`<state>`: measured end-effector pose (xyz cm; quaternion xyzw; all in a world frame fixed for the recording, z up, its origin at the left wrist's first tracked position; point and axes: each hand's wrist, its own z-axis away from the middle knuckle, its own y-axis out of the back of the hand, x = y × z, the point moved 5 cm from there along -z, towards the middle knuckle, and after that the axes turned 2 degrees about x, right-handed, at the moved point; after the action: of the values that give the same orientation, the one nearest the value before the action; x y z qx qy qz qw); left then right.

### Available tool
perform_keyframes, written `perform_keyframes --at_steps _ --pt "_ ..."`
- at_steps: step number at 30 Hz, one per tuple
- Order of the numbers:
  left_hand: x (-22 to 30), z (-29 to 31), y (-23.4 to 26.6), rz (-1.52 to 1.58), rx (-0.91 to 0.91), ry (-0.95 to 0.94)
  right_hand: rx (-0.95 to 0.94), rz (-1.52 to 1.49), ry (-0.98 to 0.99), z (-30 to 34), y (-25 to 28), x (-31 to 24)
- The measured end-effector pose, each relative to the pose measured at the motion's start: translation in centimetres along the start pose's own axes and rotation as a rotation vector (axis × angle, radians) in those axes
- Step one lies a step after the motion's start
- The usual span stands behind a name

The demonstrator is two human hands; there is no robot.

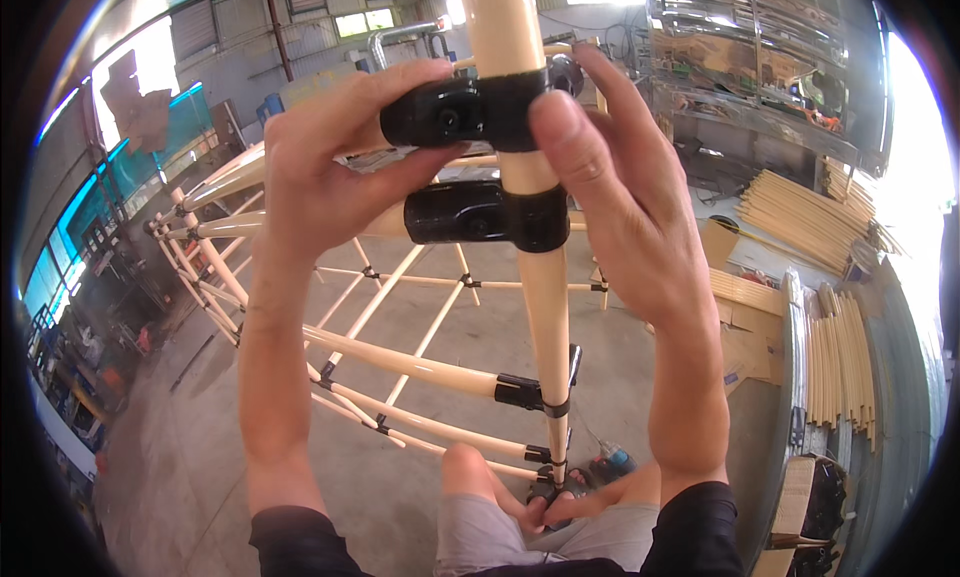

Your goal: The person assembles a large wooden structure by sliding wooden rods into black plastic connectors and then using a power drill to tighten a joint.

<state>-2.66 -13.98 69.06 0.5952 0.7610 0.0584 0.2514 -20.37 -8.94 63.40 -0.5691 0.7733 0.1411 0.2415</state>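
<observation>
A cream-coated upright pipe (507, 32) rises in front of me. Around it, near the top, sits a black pipe joint (440, 117) with a stub sticking out to the left. My left hand (320, 167) pinches that stub between thumb and fingers. From the other side my right hand (635, 207) closes about the same joint, its thumb pressed on the collar and its fingers partly hidden behind. Just below, a second black joint (470, 214) clasps the pipe and also points left, with a horizontal pipe running from it behind my left hand.
A frame of cream pipes (420, 365) and black joints spreads to the left and beyond. A blue-and-black power tool (618, 463) lies on the concrete floor (230, 477) by my feet. Stacked cream pipes (800, 220) and metal channels (905, 377) line the right side.
</observation>
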Motion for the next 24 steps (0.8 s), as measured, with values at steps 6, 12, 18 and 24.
perform_keyframes --at_steps 6,12,18,24 --pt "-0.6 0.7 0.3 0.037 0.005 -0.039 -0.3 -0.108 -0.124 -1.5 -0.8 -3.2" --pt "-0.9 0.8 0.1 -0.017 -0.013 -0.044 -0.123 -0.063 -0.08 -1.9 -2.0 -3.1" --pt "0.2 -0.3 -0.5 -0.052 0.163 -0.347 -0.182 0.031 0.0 -2.5 -1.1 -1.4" --pt "-0.6 0.8 0.3 -0.075 0.076 -0.088 -0.233 0.069 0.102 -3.4 -1.3 -1.8"
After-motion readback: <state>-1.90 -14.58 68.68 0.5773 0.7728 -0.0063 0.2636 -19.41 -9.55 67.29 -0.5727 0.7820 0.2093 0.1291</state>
